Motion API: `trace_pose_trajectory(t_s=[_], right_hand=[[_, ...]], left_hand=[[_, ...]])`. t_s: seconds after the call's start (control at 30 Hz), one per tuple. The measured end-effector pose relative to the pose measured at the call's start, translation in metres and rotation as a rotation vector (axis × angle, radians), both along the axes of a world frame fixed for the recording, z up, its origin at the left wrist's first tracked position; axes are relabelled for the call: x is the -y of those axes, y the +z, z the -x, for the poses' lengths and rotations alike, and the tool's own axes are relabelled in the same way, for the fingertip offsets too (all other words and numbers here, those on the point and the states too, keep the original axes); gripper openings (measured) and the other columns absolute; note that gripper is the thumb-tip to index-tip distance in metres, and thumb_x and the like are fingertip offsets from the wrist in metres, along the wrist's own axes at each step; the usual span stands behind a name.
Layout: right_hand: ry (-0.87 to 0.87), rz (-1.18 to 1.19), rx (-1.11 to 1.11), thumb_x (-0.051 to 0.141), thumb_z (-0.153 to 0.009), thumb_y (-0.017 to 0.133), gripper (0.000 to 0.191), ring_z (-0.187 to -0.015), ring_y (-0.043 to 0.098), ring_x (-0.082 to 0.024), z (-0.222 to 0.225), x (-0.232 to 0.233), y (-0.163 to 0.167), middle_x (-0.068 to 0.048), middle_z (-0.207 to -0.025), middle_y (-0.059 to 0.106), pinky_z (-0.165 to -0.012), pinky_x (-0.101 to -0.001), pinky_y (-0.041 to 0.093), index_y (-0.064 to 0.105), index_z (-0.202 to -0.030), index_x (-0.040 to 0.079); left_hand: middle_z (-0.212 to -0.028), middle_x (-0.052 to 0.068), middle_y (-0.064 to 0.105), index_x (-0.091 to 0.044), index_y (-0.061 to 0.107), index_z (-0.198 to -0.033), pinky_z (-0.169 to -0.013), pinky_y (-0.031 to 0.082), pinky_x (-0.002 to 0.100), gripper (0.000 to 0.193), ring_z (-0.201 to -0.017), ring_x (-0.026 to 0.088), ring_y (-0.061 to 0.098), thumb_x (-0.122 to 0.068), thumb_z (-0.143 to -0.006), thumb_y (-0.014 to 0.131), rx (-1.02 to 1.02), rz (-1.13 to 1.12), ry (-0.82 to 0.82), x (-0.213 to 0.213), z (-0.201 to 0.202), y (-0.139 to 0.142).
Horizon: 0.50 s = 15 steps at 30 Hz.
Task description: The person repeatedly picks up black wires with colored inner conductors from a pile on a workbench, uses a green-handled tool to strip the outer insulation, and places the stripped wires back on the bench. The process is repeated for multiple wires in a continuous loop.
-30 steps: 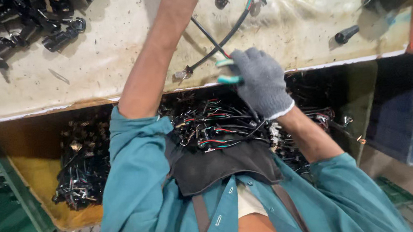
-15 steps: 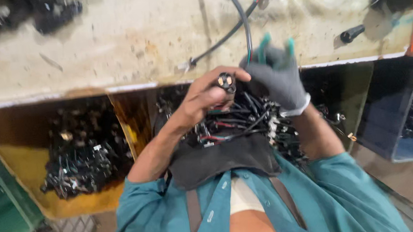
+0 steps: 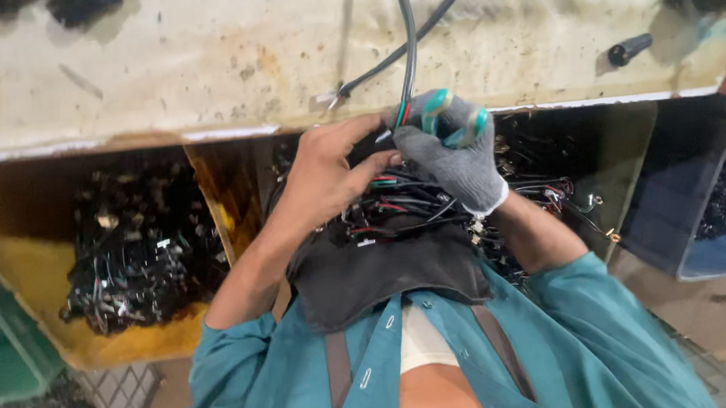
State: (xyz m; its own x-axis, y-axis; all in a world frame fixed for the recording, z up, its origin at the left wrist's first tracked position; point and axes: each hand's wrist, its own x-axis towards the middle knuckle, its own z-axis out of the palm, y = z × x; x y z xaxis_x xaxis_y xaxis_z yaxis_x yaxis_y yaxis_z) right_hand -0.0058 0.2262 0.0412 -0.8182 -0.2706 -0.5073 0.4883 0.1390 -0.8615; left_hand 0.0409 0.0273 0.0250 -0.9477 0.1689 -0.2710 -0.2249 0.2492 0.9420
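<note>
Where the connector showed before, both hands [image 3: 394, 153] now clenched on the black cable [image 3: 407, 43].

Teal shirt with rolled sleeves, dark apron, grey knit glove [image 3: 451, 157] on right grip.

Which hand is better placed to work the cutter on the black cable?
Right. The grey-gloved right hand already has the green-handled cutter at the black cable; the bare left hand only steadies beside it.

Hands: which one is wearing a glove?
The right hand wears a grey knit glove and grips the black cable; the left hand is bare.
</note>
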Motion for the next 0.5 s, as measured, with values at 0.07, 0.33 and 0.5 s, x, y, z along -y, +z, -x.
trace_pose_trajectory(t_s=[0.07,0.33,0.5], right_hand=[[0.040,-0.053,-0.317,0.012,-0.091,0.073,0.021,-0.065,0.062,-0.008,-0.005,0.002,-0.002,-0.005,-0.087,0.069,-0.057,-0.0269,0.049,0.066,-0.110,0.005],[-0.390,0.842,-0.294,0.011,-0.097,0.069,0.009,-0.065,0.058,-0.012,-0.023,-0.004,0.008,-0.007,-0.085,0.063,-0.055,-0.0281,0.046,0.063,-0.100,0.006],[-0.310,0.834,-0.102,0.010,-0.100,0.067,0.009,-0.065,0.056,-0.014,-0.030,-0.008,-0.010,-0.007,-0.084,0.059,-0.054,-0.0289,0.044,0.060,-0.094,0.007]], left_hand=[[-0.103,0.009,0.075,-0.004,0.067,-0.128,-0.058,0.054,0.038,0.043,-0.066,0.022,0.066,-0.017,-0.088,0.078,0.307,-0.217,0.013,0.002,0.001,0.003],[-0.118,0.013,0.075,-0.001,0.067,-0.129,-0.101,0.055,0.032,0.035,-0.110,0.019,0.072,-0.010,-0.096,0.072,-0.229,-0.334,-0.082,-0.003,-0.014,-0.014],[-0.121,0.012,0.075,-0.002,0.065,-0.134,-0.098,0.058,0.033,0.042,-0.107,0.022,0.075,-0.011,-0.095,0.076,-0.250,-0.301,-0.118,-0.009,-0.017,-0.013]])
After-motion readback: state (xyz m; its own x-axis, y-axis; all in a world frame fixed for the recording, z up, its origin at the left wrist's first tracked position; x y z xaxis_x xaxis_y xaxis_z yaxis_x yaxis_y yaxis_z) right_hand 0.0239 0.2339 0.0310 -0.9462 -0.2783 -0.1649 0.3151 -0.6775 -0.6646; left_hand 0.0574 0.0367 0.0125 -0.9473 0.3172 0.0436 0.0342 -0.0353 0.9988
